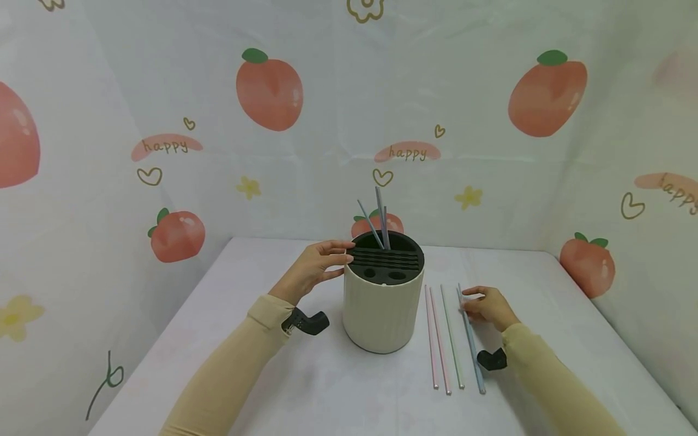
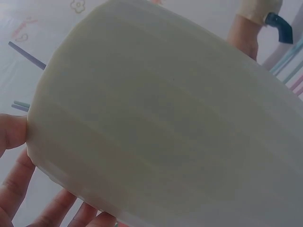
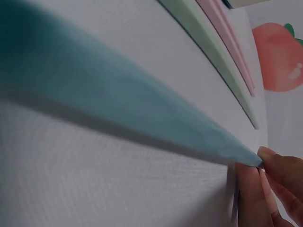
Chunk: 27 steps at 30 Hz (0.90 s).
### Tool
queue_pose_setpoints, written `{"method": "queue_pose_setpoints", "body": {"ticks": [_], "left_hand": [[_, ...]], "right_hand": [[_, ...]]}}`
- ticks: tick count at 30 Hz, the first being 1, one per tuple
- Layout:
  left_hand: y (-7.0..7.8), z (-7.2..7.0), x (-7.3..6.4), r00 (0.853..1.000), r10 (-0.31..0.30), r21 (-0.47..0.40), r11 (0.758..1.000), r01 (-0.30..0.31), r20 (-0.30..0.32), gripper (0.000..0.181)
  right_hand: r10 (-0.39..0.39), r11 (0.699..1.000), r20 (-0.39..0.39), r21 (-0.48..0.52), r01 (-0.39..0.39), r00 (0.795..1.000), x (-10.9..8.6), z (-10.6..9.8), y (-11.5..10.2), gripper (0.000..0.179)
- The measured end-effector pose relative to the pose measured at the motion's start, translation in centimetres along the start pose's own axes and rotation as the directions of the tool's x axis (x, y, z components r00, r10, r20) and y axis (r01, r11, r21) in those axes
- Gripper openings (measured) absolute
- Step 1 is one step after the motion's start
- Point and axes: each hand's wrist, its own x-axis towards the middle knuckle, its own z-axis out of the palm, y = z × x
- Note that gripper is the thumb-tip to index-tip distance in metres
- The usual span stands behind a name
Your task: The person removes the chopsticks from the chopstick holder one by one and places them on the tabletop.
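Currently pinches a blue stick [image 1: 472, 348] near its far end between thumb and fingers of the right hand [image 1: 487, 307], on the white table [image 1: 338, 393] to the right of a pale ribbed pot [image 1: 382, 318]. Rests the nearly straight fingers of the left hand [image 1: 316, 264] loosely against the left side of the pot, at its black top [image 1: 384, 260]. Has a green stick [image 1: 452, 336] and two pink sticks [image 1: 439, 339] in a row between blue stick and pot, and three more sticks [image 1: 379, 206] leaning in the back opening.
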Motion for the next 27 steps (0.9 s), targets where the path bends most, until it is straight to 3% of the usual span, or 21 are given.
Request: {"method": "queue_pose_setpoints", "body": {"ticks": [9,27], "left_hand": [[0.2,0.1,-0.1,1.000,-0.001,-0.005,1.000,0.001,0.002,0.042],[0.0,0.1,0.0,1.000,-0.003,0.004,1.000,0.003,-0.010,0.042]], "right_hand": [[0.006,0.997,-0.027,-0.081,-0.008,1.000,-0.1,0.3,-0.2,0.047],[0.052,0.991,-0.019,-0.121,-0.054,0.998,1.0,0.4,0.4,0.049]]}}
